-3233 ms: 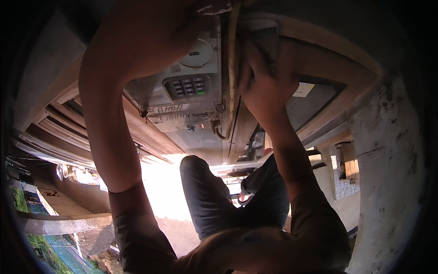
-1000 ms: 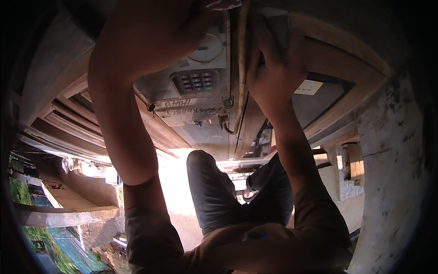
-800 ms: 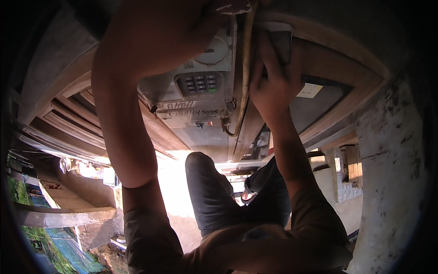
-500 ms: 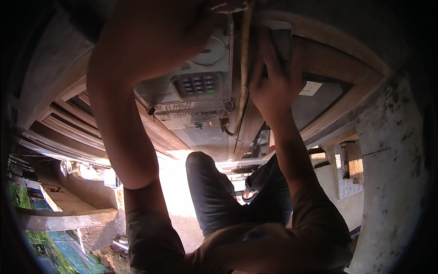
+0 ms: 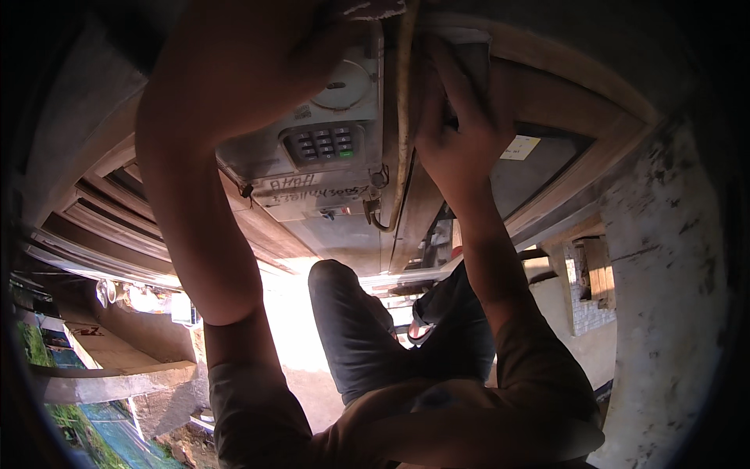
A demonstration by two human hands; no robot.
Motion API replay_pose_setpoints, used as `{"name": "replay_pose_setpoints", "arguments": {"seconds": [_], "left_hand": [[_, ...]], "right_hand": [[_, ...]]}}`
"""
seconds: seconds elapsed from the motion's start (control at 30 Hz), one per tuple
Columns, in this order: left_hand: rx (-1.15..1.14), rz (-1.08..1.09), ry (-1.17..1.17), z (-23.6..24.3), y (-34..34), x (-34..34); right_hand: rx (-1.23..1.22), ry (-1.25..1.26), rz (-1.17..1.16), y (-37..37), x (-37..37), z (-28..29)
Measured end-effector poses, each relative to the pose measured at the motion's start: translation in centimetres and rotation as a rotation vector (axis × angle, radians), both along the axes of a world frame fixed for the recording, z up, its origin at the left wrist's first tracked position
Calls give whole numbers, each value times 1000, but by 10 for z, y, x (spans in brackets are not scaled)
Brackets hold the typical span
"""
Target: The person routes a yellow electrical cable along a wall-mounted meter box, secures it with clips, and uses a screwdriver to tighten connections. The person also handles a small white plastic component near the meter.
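My left hand reaches across a grey panel at the top of the view. Its fingers run into shadow by the upper edge, so their grip is hidden. Close to them shows a pale, ragged-edged strip. On the panel are a keypad with one green key and a round disc with a slot. To the right of a tan cable, my right hand rests with fingers stretched upward over a dark, flat, rectangular piece; its fingertips are dim.
The cable bends into a hook-like end below the panel's latch. Wooden framing surrounds a dark pane with a pale label. A stained wall stands at right, and slatted wood at left. My legs are below.
The panel, cable and wooden frame have shifted slightly left and down in view. Both hands keep nearly the same places against them; the right fingers have moved only a little.
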State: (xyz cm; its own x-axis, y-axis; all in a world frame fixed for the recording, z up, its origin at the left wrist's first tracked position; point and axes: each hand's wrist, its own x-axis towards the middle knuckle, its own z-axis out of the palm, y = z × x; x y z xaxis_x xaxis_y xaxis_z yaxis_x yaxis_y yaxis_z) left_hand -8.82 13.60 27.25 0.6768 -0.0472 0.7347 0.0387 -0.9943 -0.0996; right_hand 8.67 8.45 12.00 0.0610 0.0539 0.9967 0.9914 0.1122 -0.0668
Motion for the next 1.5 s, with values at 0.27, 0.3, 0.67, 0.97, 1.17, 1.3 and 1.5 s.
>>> {"name": "replay_pose_setpoints", "arguments": {"seconds": [0.27, 0.3, 0.67, 0.97, 1.17, 1.3, 1.5], "left_hand": [[-157, 64, 65, 4, -15, -7], [-100, 46, 47, 5, -14, -1], [-93, 59, 52, -4, 4, -4], [-111, 146, 81, 5, -18, -7], [-150, 22, 120, -1, 2, -12], [20, 16, 52, -7, 18, -11], [-7, -5, 49, -6, 15, -11]], "right_hand": [[50, 62, 15, 6, 3, 7], [-1, 78, -25, 4, 0, 8], [171, 109, 135, 17, 4, 7], [-41, 636, 710, -27, -2, 6], [-124, 736, 1115, -33, -8, 23], [-149, 770, 1146, -31, -9, 31], [-230, 712, 1114, -30, -7, 30]]}}
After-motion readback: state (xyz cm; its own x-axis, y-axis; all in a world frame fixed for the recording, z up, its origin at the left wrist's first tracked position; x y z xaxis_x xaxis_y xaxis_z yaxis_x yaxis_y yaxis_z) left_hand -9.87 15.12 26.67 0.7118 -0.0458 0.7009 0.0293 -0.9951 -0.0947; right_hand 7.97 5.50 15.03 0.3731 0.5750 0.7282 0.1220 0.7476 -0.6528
